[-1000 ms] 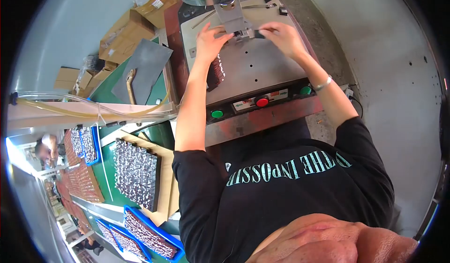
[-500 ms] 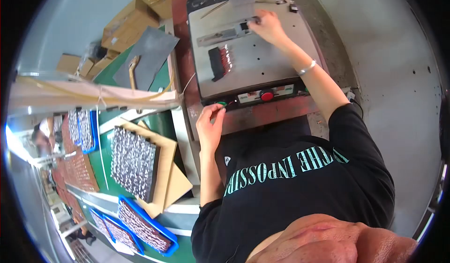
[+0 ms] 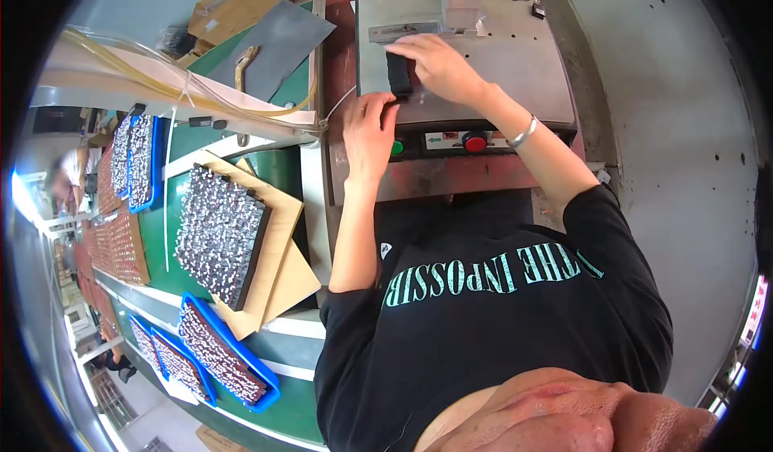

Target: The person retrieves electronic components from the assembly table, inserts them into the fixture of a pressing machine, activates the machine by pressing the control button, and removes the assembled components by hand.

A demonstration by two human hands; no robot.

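A black strip-shaped block lies on the grey metal plate of a machine, near its left side. My right hand reaches over the block's far end, fingers stretched out and partly covering it. At the near end is my left hand, its thumb and fingertips pinched at a small dark piece too small to make out. A grey metal bar-shaped fixture lies just beyond my right fingers. A clear plastic block stands to its right.
The machine's front panel has a red button and a green button. To the left, a green bench carries a block of packed black-and-white parts on boards and blue trays. A hose-carrying beam crosses there.
My right hand has left the metal fixture and come nearer, over the black block. My left hand has risen from the green button to the block's near end. The view has shifted.
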